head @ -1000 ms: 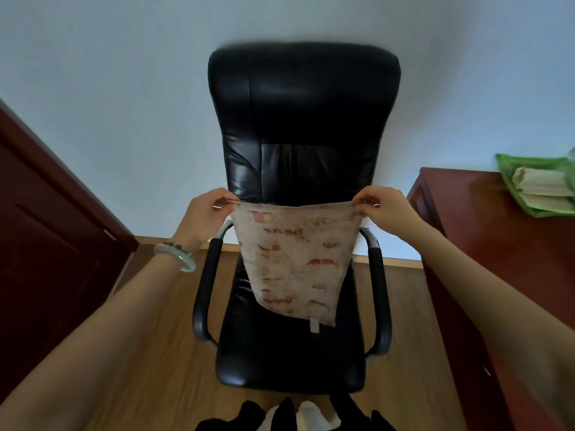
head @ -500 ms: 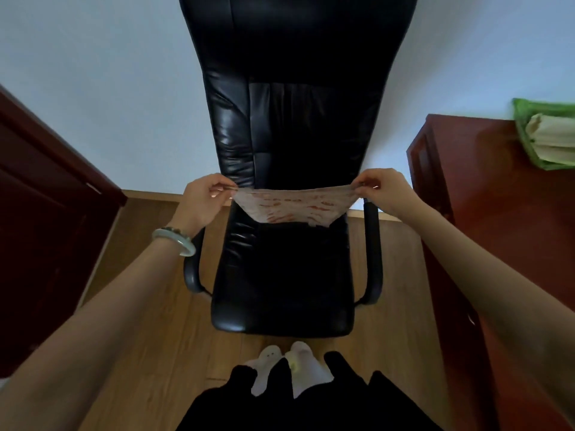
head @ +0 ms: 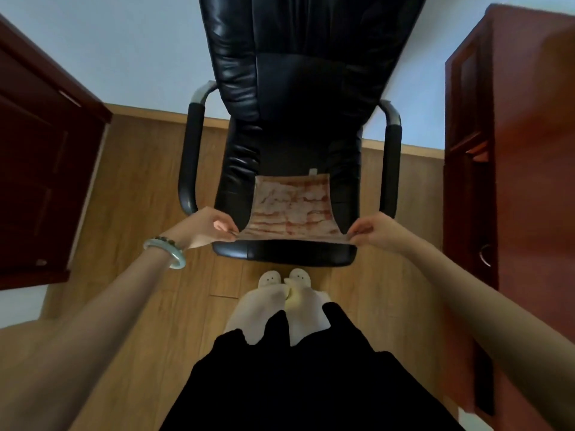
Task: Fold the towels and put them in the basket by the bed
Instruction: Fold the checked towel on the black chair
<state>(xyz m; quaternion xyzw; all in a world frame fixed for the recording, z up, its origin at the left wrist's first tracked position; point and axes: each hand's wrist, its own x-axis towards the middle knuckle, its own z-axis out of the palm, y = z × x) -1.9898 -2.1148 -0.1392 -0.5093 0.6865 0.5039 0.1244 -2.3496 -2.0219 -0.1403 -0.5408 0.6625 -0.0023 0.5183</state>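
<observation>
A small cream towel (head: 292, 209) with a red-brown print lies spread over the seat of a black leather office chair (head: 286, 88). My left hand (head: 208, 227) pinches the towel's near left corner. The near right corner is pinched by my right hand (head: 373, 230). Both corners are held just above the seat's front edge, and the far edge with a white tag rests toward the backrest. No basket is in view.
The chair's armrests (head: 189, 157) flank the seat. A dark wooden cabinet (head: 40, 169) stands at the left and a reddish wooden cabinet (head: 510, 169) at the right. My feet in white slippers (head: 284, 279) stand on the wooden floor (head: 140, 188) before the chair.
The towel hung in the air in front of the chair back; both hands have lowered it and laid it flat on the seat. My view has tilted downward.
</observation>
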